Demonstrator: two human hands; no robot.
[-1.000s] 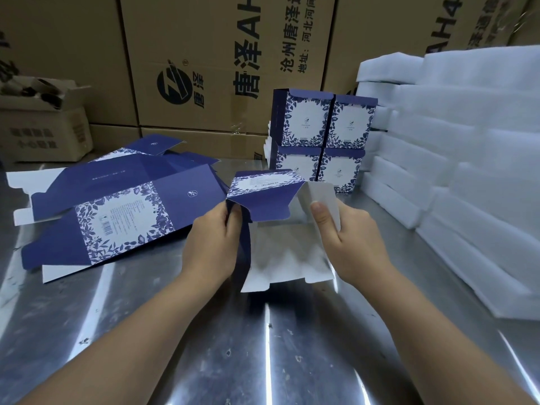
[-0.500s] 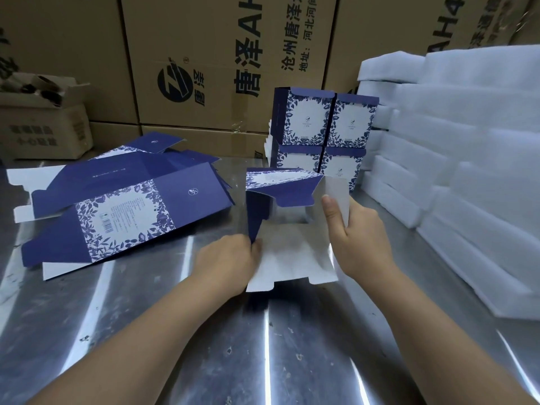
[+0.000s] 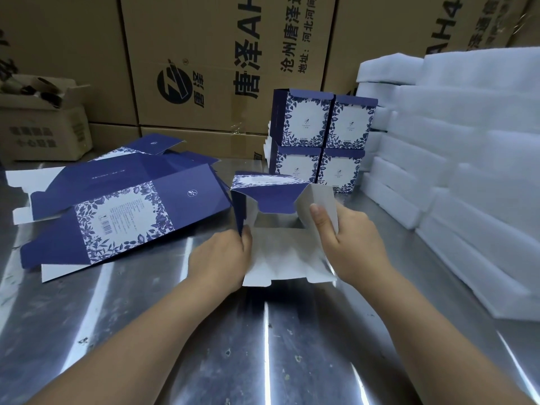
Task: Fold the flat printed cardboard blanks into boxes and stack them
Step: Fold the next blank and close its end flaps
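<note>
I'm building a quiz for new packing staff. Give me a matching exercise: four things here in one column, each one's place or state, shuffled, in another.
1 half-folded box
2 flat blanks
3 finished boxes
4 white foam sheets

A piled on the right
B held by left hand and right hand
C stacked two high at the back
D lying spread on the left

Pairs: 1-B, 2-D, 3-C, 4-A
</note>
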